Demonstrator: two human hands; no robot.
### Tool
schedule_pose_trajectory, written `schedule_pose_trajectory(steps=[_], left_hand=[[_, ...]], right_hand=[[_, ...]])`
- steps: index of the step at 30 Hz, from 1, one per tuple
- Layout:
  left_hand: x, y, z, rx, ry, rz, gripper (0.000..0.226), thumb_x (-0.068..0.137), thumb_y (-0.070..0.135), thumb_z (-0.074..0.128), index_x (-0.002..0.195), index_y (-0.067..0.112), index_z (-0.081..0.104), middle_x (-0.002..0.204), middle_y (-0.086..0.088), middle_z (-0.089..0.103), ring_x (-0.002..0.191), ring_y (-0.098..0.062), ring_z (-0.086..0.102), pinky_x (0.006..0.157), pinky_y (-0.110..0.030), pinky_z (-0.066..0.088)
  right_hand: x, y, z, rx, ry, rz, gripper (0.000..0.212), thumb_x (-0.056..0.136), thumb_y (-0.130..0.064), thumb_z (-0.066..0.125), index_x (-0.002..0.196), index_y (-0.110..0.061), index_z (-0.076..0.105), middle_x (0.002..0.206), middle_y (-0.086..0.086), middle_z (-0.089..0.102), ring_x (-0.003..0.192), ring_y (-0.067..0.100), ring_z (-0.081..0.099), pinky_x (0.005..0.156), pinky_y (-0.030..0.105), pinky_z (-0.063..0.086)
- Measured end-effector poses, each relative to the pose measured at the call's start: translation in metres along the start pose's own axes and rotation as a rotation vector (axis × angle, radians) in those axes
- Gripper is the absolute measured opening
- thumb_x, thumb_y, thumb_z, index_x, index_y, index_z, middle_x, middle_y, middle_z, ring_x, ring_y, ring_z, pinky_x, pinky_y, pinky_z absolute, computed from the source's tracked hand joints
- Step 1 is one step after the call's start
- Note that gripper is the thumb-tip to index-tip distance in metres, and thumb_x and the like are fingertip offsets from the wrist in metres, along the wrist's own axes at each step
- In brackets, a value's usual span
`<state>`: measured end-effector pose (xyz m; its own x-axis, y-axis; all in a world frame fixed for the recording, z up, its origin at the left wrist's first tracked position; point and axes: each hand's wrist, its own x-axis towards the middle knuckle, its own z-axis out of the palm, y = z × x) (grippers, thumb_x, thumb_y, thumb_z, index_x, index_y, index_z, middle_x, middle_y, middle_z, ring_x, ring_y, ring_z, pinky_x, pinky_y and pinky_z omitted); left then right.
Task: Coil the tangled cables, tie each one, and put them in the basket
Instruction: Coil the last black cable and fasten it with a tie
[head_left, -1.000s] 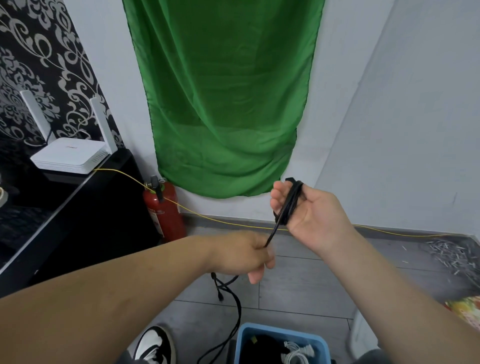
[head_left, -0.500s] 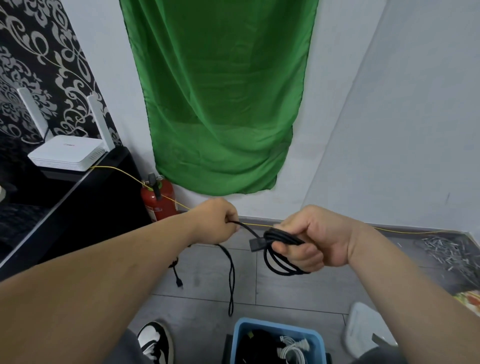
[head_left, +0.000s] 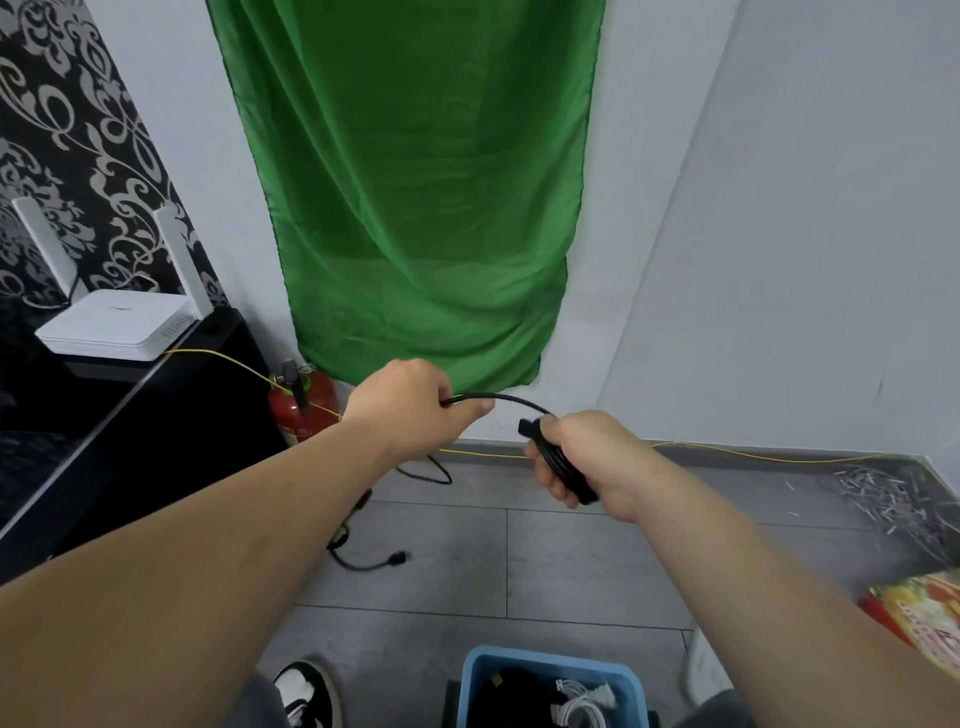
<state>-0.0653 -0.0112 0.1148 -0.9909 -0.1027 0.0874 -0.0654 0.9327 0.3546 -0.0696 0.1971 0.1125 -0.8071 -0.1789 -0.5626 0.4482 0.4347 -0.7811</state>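
Two hands are raised over the grey floor (head_left: 571, 561), with a black cable (head_left: 501, 399) arced between them. The left hand (head_left: 410, 405) is closed round a single strand, fingers curled over it. From beneath it the loose tail drops to the tiles, where a plug end lies. The right hand (head_left: 587, 457) is clenched on a bundle of coiled turns, and one connector end pokes out above the thumb. The hands are near each other but apart.

At the lower edge a blue basket (head_left: 545, 659) is seen, with a white cable (head_left: 579, 704) and dark items inside. A red fire extinguisher (head_left: 306, 415) is stood by the wall, beside the foot of a green cloth (head_left: 415, 208). A white router (head_left: 114, 322) is set on a black cabinet (head_left: 171, 415) at left. A thin yellow wire (head_left: 753, 454) is run along the skirting.
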Motion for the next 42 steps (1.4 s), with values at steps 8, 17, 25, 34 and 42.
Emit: schedule_pose_trajectory(steps=[8, 17, 25, 34, 42], left_hand=[[-0.025, 0.041, 0.015, -0.450, -0.434, 0.120, 0.033, 0.106, 0.038, 0.047, 0.093, 0.019, 0.070, 0.061, 0.008, 0.053, 0.046, 0.001, 0.045, 0.052, -0.019, 0.040], [-0.045, 0.037, 0.032, -0.635, -0.855, 0.052, 0.021, 0.110, 0.020, 0.039, 0.109, 0.009, 0.056, 0.072, -0.009, 0.069, 0.069, -0.020, 0.066, 0.075, -0.030, 0.057], [-0.033, 0.007, 0.033, -0.117, -0.830, 0.145, 0.020, 0.104, 0.022, 0.052, 0.109, 0.018, 0.071, 0.098, 0.003, 0.080, 0.090, -0.006, 0.067, 0.091, -0.025, 0.053], [-0.010, -0.012, 0.003, -0.063, -0.320, -0.006, 0.025, 0.078, 0.015, 0.060, 0.085, 0.034, 0.074, 0.094, 0.017, 0.071, 0.090, -0.010, 0.068, 0.083, -0.033, 0.061], [-0.012, 0.015, -0.003, -0.085, -0.163, 0.144, 0.013, 0.087, 0.026, 0.062, 0.086, 0.027, 0.075, 0.082, 0.010, 0.070, 0.081, -0.017, 0.065, 0.071, -0.031, 0.057]], right_hand=[[0.008, -0.003, -0.016, 0.903, 0.026, -0.075, 0.037, 0.110, -0.020, 0.030, 0.097, 0.000, 0.059, 0.094, 0.024, 0.076, 0.084, 0.032, 0.072, 0.081, 0.042, 0.057], [0.003, -0.014, -0.016, 1.231, -0.096, -0.251, 0.049, 0.113, -0.037, 0.027, 0.100, -0.003, 0.060, 0.078, 0.016, 0.074, 0.074, 0.031, 0.077, 0.074, 0.042, 0.056], [-0.012, -0.011, -0.029, 0.844, -0.607, -0.155, 0.041, 0.106, -0.037, 0.036, 0.082, -0.012, 0.058, 0.046, -0.007, 0.034, 0.037, 0.011, 0.034, 0.040, 0.026, 0.031], [-0.025, -0.005, -0.026, -0.095, -0.766, 0.107, 0.048, 0.106, -0.044, 0.034, 0.079, -0.011, 0.056, 0.044, -0.004, 0.030, 0.035, 0.011, 0.027, 0.040, 0.019, 0.023], [-0.003, 0.007, -0.002, -0.217, -0.175, 0.040, 0.052, 0.111, -0.043, 0.032, 0.090, -0.006, 0.062, 0.058, 0.007, 0.059, 0.048, 0.021, 0.053, 0.048, 0.027, 0.039]])
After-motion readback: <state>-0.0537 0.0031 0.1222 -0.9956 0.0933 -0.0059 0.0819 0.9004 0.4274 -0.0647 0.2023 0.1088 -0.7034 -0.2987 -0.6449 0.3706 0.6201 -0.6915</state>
